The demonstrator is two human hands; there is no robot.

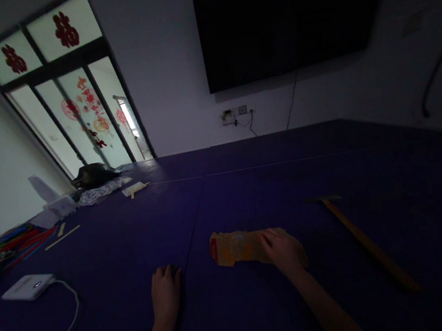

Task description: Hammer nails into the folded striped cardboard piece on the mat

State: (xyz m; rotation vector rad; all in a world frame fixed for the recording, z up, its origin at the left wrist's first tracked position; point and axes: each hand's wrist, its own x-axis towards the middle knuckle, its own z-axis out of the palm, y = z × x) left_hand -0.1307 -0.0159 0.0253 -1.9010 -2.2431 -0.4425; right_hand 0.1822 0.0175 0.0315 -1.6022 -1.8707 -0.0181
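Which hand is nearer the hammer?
Right. The right hand rests on the yellow packet, left of the hammer; the left hand lies flat on the table, farther left.

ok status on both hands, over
Left hand flat on table, empty. Right hand resting on yellowish packet. Hammer lies apart, to the right.

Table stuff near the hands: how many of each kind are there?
Hands: 2, left hand flat on the table, right hand on the packet
Yellowish packet: 1
Hammer: 1
White box with cable: 1
Total: 5
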